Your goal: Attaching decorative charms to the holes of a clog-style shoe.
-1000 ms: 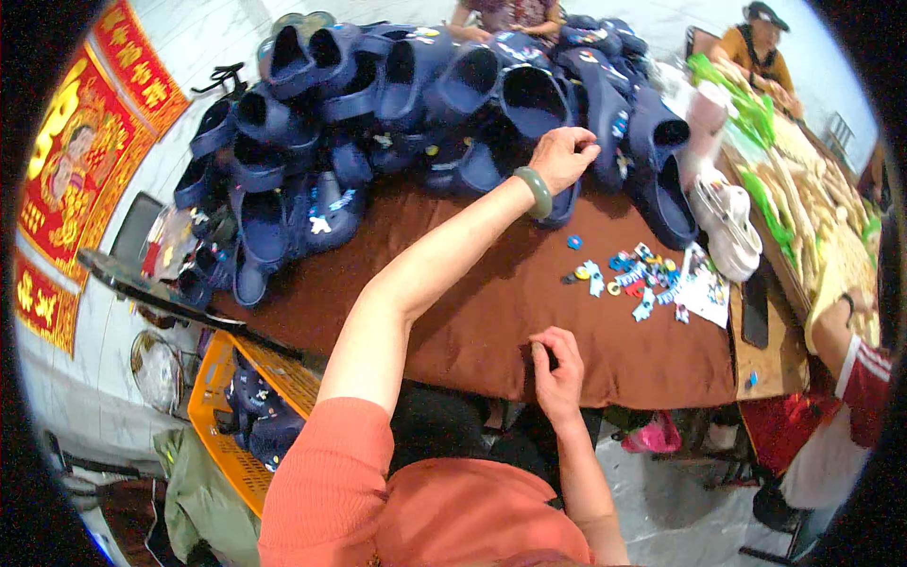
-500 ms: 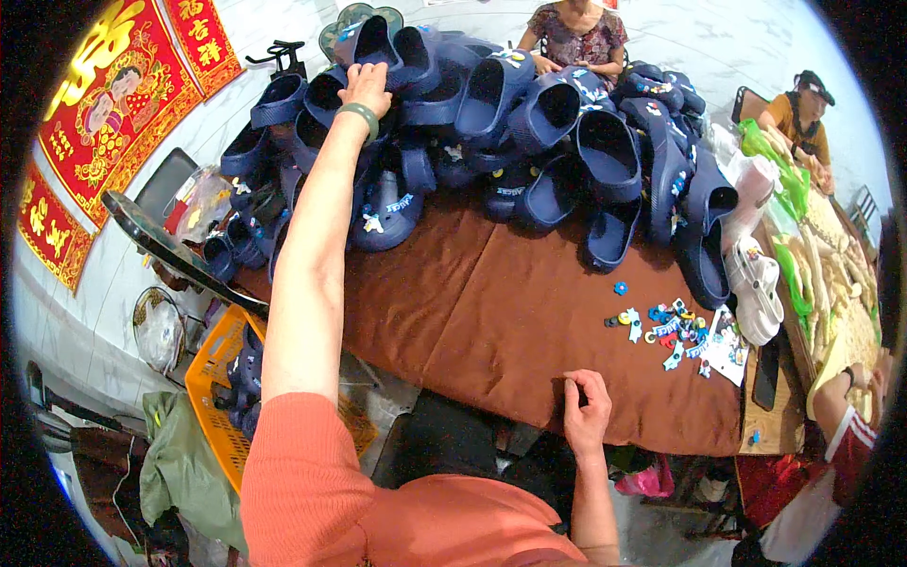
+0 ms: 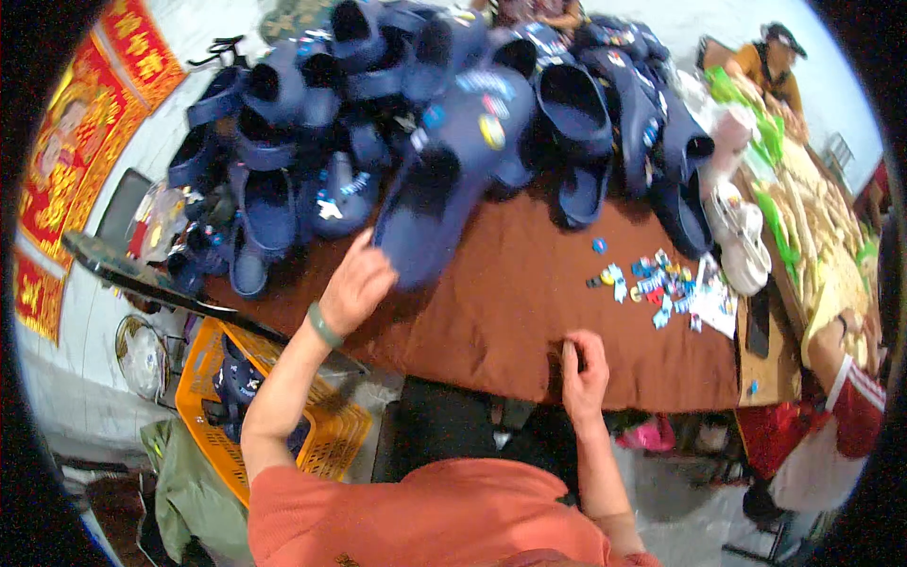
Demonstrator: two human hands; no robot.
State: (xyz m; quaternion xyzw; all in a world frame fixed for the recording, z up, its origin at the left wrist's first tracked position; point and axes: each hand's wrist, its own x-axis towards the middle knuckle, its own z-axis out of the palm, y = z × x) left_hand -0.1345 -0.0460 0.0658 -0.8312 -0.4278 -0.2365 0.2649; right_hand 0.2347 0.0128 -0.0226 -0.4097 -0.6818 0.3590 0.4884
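The left hand (image 3: 357, 288) has its grip closed on the heel end of a navy clog (image 3: 463, 170), tilted over the desk (image 3: 472, 321) with its toe toward the heap of clogs (image 3: 378, 80). The right hand (image 3: 586, 373) is loosely curled at the desk's near edge; whether it holds anything, I cannot tell. The held clog, though blurred, has coloured charms on its upper, as do several in the heap; many others' uppers are hidden. Loose charms (image 3: 661, 283) remain on the desk, and decorated clogs (image 3: 234, 383) lie in the orange basket (image 3: 345, 435)

Bright light, dark fisheye rim, navy clog (image 3: 459, 184) seemingly motion-blurred
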